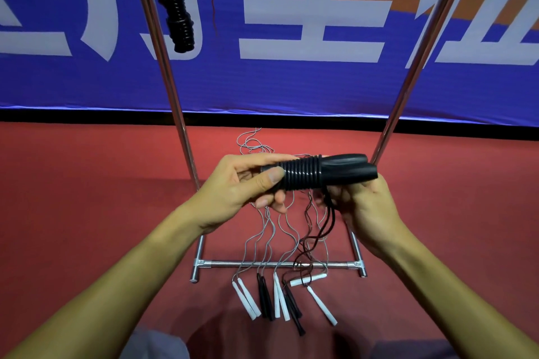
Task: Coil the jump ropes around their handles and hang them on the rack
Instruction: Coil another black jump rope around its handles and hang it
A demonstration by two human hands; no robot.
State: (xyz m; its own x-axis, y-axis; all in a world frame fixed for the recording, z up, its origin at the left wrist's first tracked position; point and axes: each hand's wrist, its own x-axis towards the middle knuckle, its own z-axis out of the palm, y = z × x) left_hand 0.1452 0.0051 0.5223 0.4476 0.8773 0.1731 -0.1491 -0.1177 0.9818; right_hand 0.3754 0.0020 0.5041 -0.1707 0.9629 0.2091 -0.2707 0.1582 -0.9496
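Observation:
My left hand (248,183) grips the left end of a pair of black jump-rope handles (344,170) held side by side, with black rope coils (300,173) wound round their middle. Under the handles' right end, my right hand (364,207) holds the loose black rope (328,221), which hangs down from there. A finished black coiled rope (176,14) hangs from the top bar of the metal rack (175,102) at upper left. Several other ropes with white handles (246,299) and black handles (265,299) lie on the red floor by the rack's base bar (277,264).
The rack's two slanted uprights stand to either side of my hands, the right upright (414,76) just behind the handles. Thin grey and dark cords (262,230) trail across the floor under my hands. A blue, orange and white banner (291,81) covers the wall behind.

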